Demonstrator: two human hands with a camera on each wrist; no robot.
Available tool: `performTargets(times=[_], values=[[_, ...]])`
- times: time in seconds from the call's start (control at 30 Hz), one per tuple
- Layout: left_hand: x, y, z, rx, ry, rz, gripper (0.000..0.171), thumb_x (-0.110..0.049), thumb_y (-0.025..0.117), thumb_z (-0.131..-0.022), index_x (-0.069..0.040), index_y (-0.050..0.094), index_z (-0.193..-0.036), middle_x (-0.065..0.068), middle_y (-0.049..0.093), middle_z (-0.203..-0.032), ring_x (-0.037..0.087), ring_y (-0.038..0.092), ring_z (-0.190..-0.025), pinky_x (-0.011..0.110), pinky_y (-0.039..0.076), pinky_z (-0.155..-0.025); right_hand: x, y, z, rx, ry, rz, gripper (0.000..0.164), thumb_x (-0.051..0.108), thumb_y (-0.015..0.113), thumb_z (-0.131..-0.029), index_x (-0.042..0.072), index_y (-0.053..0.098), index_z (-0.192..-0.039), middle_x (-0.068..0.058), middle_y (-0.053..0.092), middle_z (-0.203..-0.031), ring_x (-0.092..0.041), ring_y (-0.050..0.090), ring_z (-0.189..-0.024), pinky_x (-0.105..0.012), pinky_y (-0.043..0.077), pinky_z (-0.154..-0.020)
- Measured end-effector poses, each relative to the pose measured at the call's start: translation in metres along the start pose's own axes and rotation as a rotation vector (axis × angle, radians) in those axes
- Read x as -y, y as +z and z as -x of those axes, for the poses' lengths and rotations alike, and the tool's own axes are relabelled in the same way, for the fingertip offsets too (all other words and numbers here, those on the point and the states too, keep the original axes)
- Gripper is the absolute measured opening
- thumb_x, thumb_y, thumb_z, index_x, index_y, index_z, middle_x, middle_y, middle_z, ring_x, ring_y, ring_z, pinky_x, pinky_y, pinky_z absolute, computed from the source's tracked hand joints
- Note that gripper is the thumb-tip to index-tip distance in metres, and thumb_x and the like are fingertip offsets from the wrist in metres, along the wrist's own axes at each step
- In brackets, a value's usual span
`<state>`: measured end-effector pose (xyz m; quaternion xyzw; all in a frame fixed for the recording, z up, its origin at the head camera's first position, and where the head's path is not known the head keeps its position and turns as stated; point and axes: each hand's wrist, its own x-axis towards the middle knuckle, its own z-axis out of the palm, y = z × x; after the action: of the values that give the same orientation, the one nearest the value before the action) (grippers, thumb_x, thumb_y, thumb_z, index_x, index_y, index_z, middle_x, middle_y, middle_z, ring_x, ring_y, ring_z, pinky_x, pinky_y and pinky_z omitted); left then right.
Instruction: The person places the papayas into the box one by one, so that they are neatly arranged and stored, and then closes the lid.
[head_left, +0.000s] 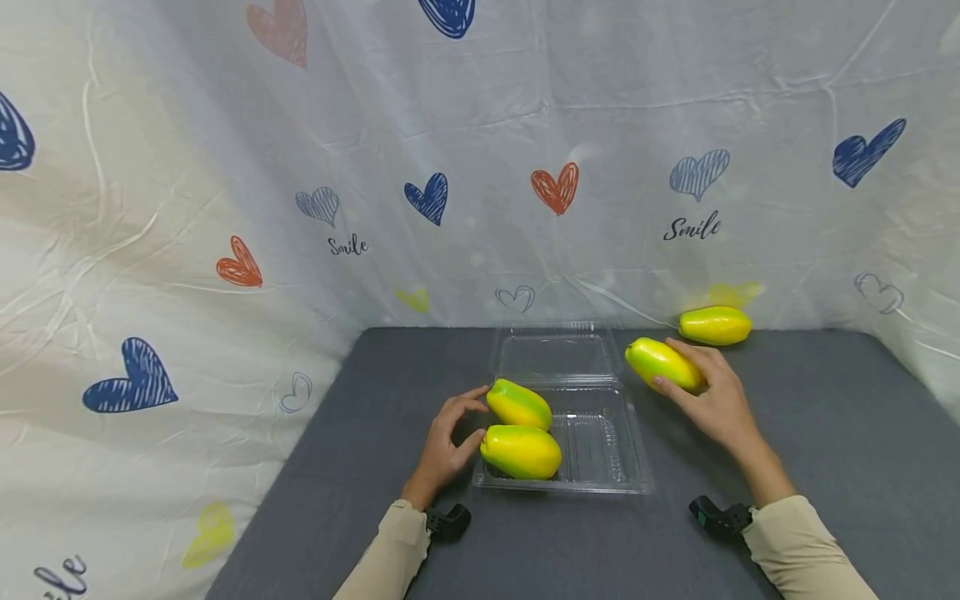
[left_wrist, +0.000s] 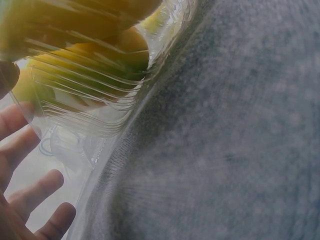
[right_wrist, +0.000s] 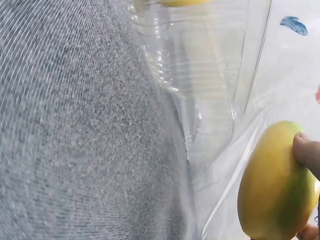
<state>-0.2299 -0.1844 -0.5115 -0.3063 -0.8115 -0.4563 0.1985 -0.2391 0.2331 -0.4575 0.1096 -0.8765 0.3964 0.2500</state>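
Note:
In the head view my right hand (head_left: pixel 716 396) grips a yellow-green mango (head_left: pixel 663 364), held right of the clear plastic container. The right wrist view shows the thumb (right_wrist: pixel 307 152) pressed on this mango (right_wrist: pixel 275 185). Two more mangoes lie side by side in the left part of the container (head_left: pixel 600 450), a rear mango (head_left: pixel 519 404) and a front mango (head_left: pixel 521 452). At the container's left side is my left hand (head_left: pixel 446 446), thumb by the front mango and forefinger by the rear one. Its other fingers (left_wrist: pixel 42 190) are spread in the left wrist view.
A further mango (head_left: pixel 715 325) lies at the table's back edge, against the heart-printed curtain (head_left: pixel 480 125). The container's clear lid (head_left: pixel 557 354) is folded back behind its base. Grey cloth covers the table (head_left: pixel 360 467).

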Motion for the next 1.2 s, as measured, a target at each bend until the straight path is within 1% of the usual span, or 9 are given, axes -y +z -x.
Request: performTargets(times=[0.13,0.3,0.6,0.83,1.07,1.2], values=[[0.001,0.000,0.000,-0.001,-0.002,-0.001,0.029,-0.014,0.066,-0.092,-0.007,0.064,-0.120,0.011,0.057,-0.149,0.031,0.056,-0.129,0.051,0.047,-0.093,0.002,-0.001,0.000,0.013,-0.003,-0.009,0.065,0.020,0.082,-0.086,0.012,0.057,-0.145,-0.023,0.056,-0.132,-0.037,0.054,-0.110,-0.046,0.037,-0.083],[0.001,-0.001,0.000,0.001,0.002,-0.004,0.029,-0.014,0.066,-0.091,-0.007,0.064,-0.120,0.011,0.057,-0.148,0.031,0.056,-0.129,0.052,0.047,-0.094,0.003,0.000,0.000,0.019,-0.006,-0.008,0.066,0.021,0.081,-0.086,0.014,0.056,-0.146,-0.022,0.056,-0.132,-0.035,0.053,-0.109,-0.045,0.037,-0.083],[-0.001,-0.001,0.000,0.004,0.007,-0.001,0.029,-0.014,0.066,-0.092,-0.006,0.064,-0.120,0.012,0.057,-0.148,0.032,0.056,-0.128,0.052,0.047,-0.092,0.006,0.001,0.000,0.036,-0.012,-0.017,0.065,0.021,0.081,-0.086,0.013,0.056,-0.146,-0.021,0.056,-0.131,-0.030,0.052,-0.107,-0.044,0.037,-0.083],[-0.001,-0.001,0.000,0.003,0.016,0.011,0.029,-0.012,0.066,-0.092,-0.005,0.064,-0.119,0.014,0.057,-0.148,0.034,0.055,-0.130,0.054,0.047,-0.097,0.012,0.002,0.000,0.047,-0.018,-0.028,0.066,0.020,0.083,-0.085,0.015,0.057,-0.145,-0.019,0.057,-0.131,-0.028,0.052,-0.107,-0.043,0.038,-0.084],[-0.001,0.000,0.000,-0.001,0.020,0.006,0.029,-0.012,0.066,-0.091,-0.006,0.064,-0.120,0.013,0.057,-0.148,0.032,0.056,-0.128,0.052,0.047,-0.093,0.019,0.004,0.000,0.051,-0.025,-0.052,0.066,0.018,0.084,-0.084,0.017,0.058,-0.144,-0.018,0.058,-0.130,-0.029,0.054,-0.108,-0.045,0.039,-0.084],[-0.002,-0.001,0.000,-0.001,0.016,0.008,0.030,-0.013,0.066,-0.091,-0.006,0.064,-0.120,0.013,0.057,-0.148,0.032,0.055,-0.129,0.052,0.047,-0.093,0.021,0.007,0.000,0.062,-0.032,-0.062,0.066,0.018,0.083,-0.084,0.016,0.057,-0.145,-0.017,0.057,-0.131,-0.030,0.054,-0.109,-0.045,0.039,-0.085]])
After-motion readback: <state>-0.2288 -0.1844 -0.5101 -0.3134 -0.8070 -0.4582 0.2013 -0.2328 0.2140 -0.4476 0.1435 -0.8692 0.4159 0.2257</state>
